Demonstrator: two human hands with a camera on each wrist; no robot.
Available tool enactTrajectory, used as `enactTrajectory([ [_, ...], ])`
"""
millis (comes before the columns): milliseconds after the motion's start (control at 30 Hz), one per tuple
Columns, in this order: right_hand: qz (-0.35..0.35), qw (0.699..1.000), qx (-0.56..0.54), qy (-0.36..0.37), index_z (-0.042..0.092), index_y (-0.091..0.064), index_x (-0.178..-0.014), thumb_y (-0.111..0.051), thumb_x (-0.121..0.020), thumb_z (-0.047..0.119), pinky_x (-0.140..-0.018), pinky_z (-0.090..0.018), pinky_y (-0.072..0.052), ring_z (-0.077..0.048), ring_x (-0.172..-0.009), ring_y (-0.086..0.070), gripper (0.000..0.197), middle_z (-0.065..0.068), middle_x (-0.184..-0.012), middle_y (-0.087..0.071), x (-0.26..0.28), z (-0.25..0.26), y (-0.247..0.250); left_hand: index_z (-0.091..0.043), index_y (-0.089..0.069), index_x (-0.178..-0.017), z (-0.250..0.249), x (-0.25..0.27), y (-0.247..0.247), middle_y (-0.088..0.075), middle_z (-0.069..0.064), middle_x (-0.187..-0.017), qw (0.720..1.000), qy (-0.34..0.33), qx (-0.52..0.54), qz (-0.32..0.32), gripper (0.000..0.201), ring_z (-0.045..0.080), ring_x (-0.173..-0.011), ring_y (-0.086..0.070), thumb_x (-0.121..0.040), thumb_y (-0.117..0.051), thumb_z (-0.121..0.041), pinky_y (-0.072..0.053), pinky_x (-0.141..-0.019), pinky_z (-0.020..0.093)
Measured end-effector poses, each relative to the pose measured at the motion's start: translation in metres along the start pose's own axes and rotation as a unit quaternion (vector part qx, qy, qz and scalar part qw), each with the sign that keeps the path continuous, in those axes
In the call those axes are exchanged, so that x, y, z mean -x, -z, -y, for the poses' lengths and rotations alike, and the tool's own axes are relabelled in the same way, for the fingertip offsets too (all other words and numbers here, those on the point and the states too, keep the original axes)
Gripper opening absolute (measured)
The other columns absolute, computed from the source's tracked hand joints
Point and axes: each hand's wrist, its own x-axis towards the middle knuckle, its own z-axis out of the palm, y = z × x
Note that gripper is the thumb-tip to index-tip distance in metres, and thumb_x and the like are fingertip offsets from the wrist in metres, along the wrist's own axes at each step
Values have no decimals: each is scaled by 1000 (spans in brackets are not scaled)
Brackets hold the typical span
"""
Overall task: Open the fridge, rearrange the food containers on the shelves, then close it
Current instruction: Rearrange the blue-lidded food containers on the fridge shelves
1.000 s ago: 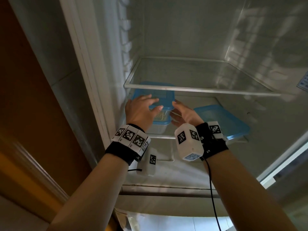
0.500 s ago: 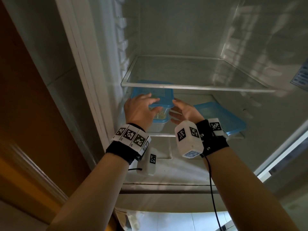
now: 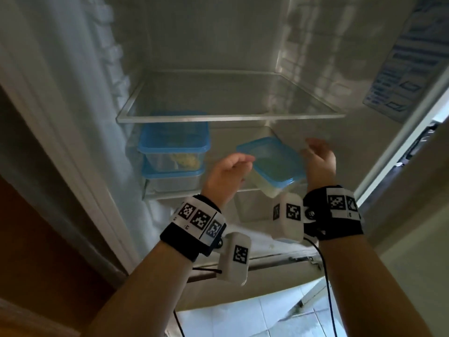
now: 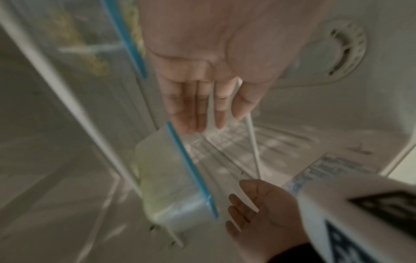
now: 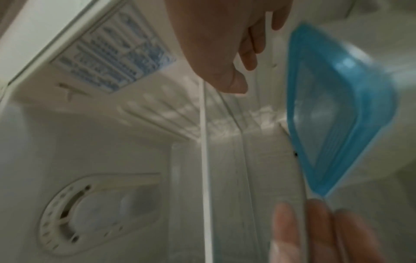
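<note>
1. Both hands were up at the open fridge (image 3: 73, 98), either side of the tub (image 3: 272, 164) on the right of the lower shelf (image 3: 245, 190).
2. Left hand (image 3: 224, 175) sat at the tub's left edge, fingers (image 4: 191, 106) straight and loose, gripping nothing.
3. Right hand (image 3: 319, 162) was just right of the tub, fingers (image 4: 238, 210) relaxed and apart from it, not holding it.
4. The tub looked tilted, its blue lid on.
5. Further left, two stacked tubs (image 3: 173, 154) sat on the same shelf.
6. Above was the glass shelf (image 3: 230, 116).
</note>
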Motion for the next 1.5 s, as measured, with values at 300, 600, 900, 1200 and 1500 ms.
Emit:
enactTrajectory([
  [300,82,988,26,-130,14,-31,-141,-47,-86,1,-61,-15,-39,-5,-70,-46,59,-6,-104,-48,-18,-50,32,-28,-29,-143,28,-19,-36,-33,-4,-152,991,105,-42,72,52,11,-136,-35,-93,-41,-34,-29,-115,41],
  [600,101,982,51,-151,30,-46,-120,-55,-79,19,-76,-34,-41,-16,-78,-51,43,2,-84,-54,-24,-57,8,-28,-27,-144,32,-33,-15,-49,-8,-127,993,115,-8,1,54,7,-115,-45,-93,-45,-26,-33,-113,37],
  [900,148,975,17,-168,27,-39,-100,-58,-79,21,-69,-30,-42,-15,-71,-48,29,-1,-78,-49,-14,-61,-35,-22,-11,-148,36,-25,20,-37,8,-149,986,115,-123,13,64,22,-134,-39,-93,-44,-27,-27,-116,38],
  [1200,211,962,36,-171,32,-51,-116,-48,-81,15,-82,-35,-43,-21,-98,-52,38,0,-97,-56,-8,-54,-56,-13,-67,-97,-11,10,54,-68,-5,-84,961,-160,-128,-184,27,12,-81,-65,-87,-42,-15,-52,-84,28],
  [1500,207,963,23,-168,34,-52,-110,-44,-81,13,-75,-30,-45,-20,-92,-55,36,1,-92,-57,1,-52,-66,-26,-70,-101,-2,0,97,-69,-6,-116,872,-124,-423,-214,32,18,-112,-57,-78,-54,-40,-37,-101,40],
])
